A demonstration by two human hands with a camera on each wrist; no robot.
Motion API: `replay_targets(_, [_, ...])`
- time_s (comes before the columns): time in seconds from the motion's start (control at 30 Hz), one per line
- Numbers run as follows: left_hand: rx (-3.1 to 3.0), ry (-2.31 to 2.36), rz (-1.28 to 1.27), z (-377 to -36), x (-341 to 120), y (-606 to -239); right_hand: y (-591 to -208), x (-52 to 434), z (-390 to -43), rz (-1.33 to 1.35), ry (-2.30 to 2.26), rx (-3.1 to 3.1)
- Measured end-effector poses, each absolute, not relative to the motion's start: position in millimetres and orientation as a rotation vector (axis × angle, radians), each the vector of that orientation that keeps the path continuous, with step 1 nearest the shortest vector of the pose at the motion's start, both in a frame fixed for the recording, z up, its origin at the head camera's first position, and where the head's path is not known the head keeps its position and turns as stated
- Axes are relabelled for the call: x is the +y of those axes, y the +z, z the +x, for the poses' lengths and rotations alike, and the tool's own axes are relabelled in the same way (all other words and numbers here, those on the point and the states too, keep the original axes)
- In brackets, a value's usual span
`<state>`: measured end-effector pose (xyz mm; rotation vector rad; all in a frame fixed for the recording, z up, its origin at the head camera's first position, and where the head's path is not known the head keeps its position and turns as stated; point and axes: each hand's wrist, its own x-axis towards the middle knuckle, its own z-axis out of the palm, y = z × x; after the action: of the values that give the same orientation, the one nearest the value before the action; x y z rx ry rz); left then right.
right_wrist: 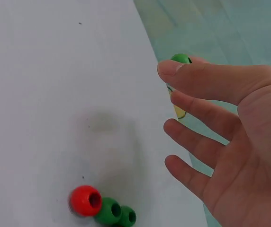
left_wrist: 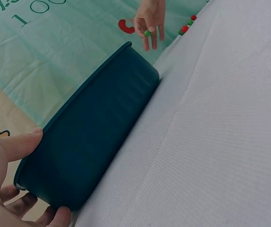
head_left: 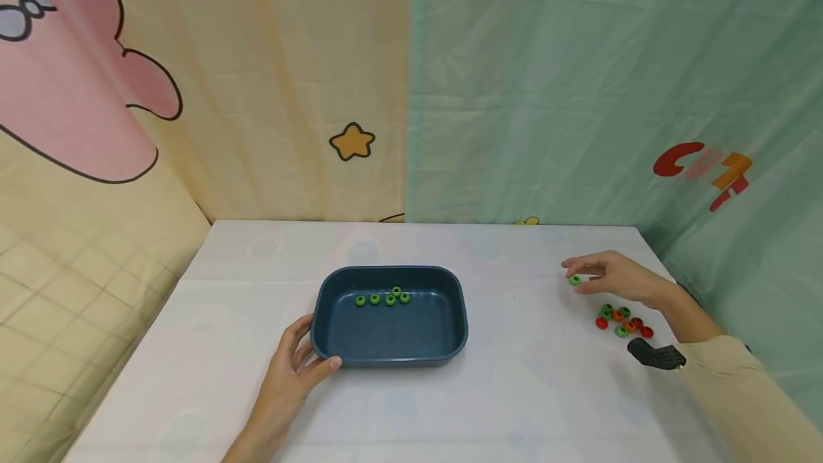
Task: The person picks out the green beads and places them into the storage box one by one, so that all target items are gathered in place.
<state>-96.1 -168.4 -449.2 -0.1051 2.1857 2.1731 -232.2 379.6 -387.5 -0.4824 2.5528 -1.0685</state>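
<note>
My right hand point(head_left: 620, 279) is raised over the right side of the table and pinches a green bead point(head_left: 574, 280) between thumb and forefinger. In the right wrist view the bead point(right_wrist: 180, 58) peeks out above the thumb, the other fingers spread apart. Below that hand lies a loose cluster of red, orange and green beads point(head_left: 629, 326). My left hand point(head_left: 292, 363) grips the near left corner of a dark blue tray point(head_left: 389, 361), thumb at its rim and fingers against its outer wall. Inside the tray, several green beads point(head_left: 375, 299) sit toward the back.
A white cloth covers the table point(head_left: 514, 406). Behind it hangs a printed curtain point(head_left: 514, 91), yellowish on the left and green on the right. A black strap end point(head_left: 656, 356) sticks out at my right wrist, close to the bead cluster.
</note>
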Motion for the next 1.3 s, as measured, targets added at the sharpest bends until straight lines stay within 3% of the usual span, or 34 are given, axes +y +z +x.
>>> replay_targets(1.3, [2.184,2.154,-0.106,-96,-168,-446,-355,214,-262,-0.970,-1.029,2.279])
